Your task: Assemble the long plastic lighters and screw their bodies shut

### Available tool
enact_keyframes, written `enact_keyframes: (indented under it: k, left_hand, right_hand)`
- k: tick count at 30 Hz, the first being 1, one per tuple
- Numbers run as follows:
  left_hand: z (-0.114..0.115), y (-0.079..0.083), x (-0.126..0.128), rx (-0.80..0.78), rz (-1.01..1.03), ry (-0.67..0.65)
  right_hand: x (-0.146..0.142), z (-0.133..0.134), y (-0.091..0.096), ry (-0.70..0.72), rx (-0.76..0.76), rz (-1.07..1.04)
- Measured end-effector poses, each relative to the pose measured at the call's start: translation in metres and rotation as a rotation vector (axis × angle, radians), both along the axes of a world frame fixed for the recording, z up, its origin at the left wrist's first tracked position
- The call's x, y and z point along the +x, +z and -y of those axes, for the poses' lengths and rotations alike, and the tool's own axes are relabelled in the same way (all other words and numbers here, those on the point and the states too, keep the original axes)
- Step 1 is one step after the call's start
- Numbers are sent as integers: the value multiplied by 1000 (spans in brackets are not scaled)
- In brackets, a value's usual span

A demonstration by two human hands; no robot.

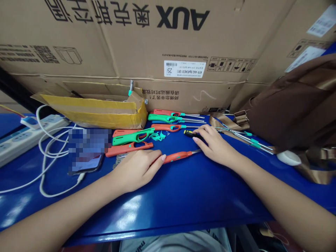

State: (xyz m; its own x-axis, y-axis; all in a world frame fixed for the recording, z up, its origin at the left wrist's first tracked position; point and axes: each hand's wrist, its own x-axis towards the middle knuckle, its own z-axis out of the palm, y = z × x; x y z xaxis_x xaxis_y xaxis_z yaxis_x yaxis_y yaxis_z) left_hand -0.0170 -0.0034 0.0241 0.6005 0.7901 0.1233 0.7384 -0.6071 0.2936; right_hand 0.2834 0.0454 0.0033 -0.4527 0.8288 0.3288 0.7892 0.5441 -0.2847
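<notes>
My left hand (139,168) is closed around an orange-red long-nosed lighter (180,156), low over the blue table. A metal tube (196,151) runs from the lighter's front end toward my right hand (214,145). My right thumb and fingers close on a black-and-yellow screwdriver handle (189,134); the rest of that tool is hidden. Beyond my hands lie a red lighter (164,127) and a green lighter (162,119) with metal tubes. Left of these are a green lighter shell (128,138), a red lighter shell (123,149) and small teal plastic pieces (159,136).
A yellow-taped cardboard box (105,117) stands before a large carton (131,45). At left are a phone (91,164), white cables (49,194) and a power strip (31,133). Metal tubes (254,141), a white mouse (288,158) and a brown bag (286,101) are at right.
</notes>
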Motion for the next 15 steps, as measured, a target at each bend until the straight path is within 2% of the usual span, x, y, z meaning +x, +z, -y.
enact_keyframes:
  k: [4,7,10,15]
  left_hand:
    - [2,-4,1,-53,-25,-92]
    - [2,-12,0,-102,-16,-126]
    - [2,-18,-1,-114,35,-135]
    - [6,-16,-2,-124,114,-110]
  right_hand:
    - [8,-14,-16,-27,-6,-47]
    - [9,-19,-21,-29,13,-89]
    - [7,-18,-18,-45,73,-155]
    - [0,-7,-6,-79,189,-291]
